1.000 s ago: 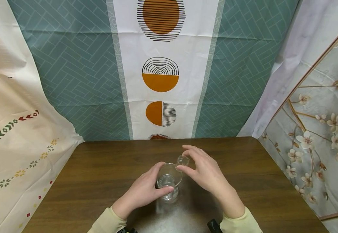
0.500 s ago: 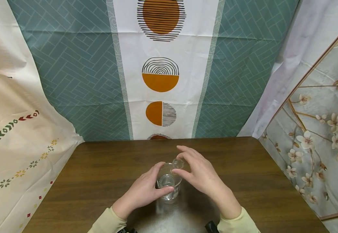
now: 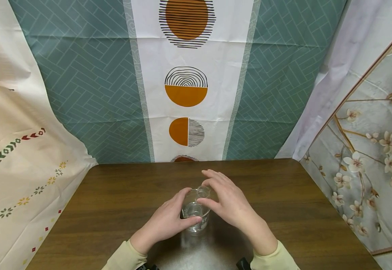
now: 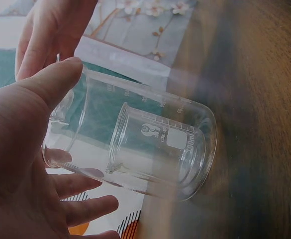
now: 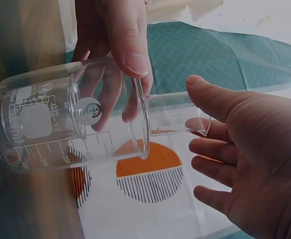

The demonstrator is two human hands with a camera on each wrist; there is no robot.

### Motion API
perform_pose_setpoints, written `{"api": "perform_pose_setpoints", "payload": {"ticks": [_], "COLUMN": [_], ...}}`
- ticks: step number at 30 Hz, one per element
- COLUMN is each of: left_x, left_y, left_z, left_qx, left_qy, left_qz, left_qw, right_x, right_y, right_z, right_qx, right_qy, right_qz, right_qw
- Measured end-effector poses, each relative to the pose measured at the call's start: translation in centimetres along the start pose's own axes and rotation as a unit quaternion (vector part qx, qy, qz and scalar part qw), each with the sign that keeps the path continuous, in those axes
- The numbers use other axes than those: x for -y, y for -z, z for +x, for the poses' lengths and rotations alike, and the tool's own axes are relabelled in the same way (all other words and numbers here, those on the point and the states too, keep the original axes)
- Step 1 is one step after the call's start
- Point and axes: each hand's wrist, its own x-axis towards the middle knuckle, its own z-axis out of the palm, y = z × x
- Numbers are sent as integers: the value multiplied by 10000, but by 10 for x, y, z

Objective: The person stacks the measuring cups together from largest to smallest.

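A large clear glass beaker (image 3: 200,226) with white markings stands upright on the table. My left hand (image 3: 164,221) grips it near the rim, thumb on the near side and fingers around the far side. Inside it sits a smaller beaker (image 4: 177,137) marked 100 ml, upright on the bottom. My right hand (image 3: 233,202) pinches a still smaller glass beaker (image 5: 172,112) between thumb and index finger. That beaker is at the large beaker's mouth, its lower end overlapping the rim in the right wrist view; how deep it reaches inside is hard to tell.
The dark brown wooden table (image 3: 125,191) extends around both hands. Behind it hangs a green and white cloth (image 3: 196,112) with orange half-circles. A cream cloth (image 3: 30,168) hangs at the left and a floral one (image 3: 358,180) at the right.
My right hand has moved left with the smallest beaker, from beside the large beaker's rim to over its mouth. My left hand and the large beaker have stayed put.
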Motion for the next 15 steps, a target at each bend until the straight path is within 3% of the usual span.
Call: {"api": "perform_pose_setpoints", "payload": {"ticks": [15], "left_x": [1], "left_y": [0], "left_z": [1], "left_qx": [47], "left_qy": [44], "left_qz": [25], "left_qw": [10000], "right_x": [1], "right_y": [-8], "right_z": [1], "right_qx": [51], "right_qy": [212], "right_qz": [-56], "right_qw": [9997]}}
